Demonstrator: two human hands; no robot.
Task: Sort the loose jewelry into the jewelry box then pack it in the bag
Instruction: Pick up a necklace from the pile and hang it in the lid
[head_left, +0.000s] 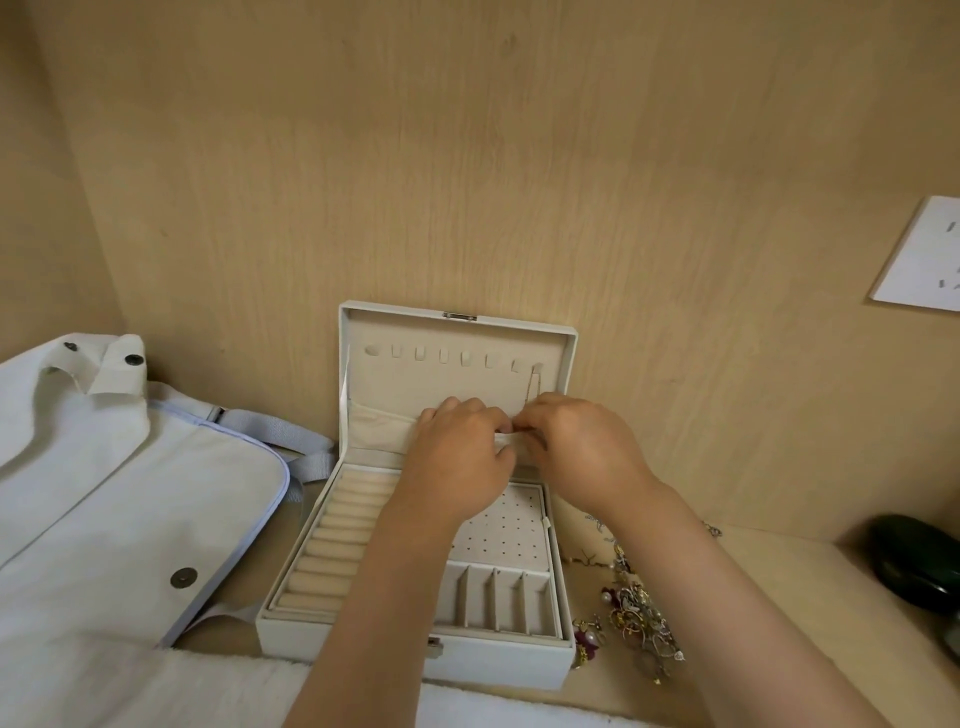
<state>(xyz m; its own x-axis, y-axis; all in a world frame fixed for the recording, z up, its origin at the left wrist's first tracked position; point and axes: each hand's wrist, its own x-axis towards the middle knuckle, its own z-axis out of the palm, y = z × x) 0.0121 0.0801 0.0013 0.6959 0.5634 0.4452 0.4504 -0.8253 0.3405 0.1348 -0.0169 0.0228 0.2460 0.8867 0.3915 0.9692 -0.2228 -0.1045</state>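
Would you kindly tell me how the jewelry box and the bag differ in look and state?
The jewelry box is rigid and stands open, lid upright; the bag is soft fabric lying flat. The box shows a metal clasp; the bag has snap buttons and grey straps. Both are off-white.

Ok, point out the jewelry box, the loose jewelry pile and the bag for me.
jewelry box (504, 667), head view, front wall.
loose jewelry (636, 616), head view, middle of the pile.
bag (104, 493), head view, bare flap.
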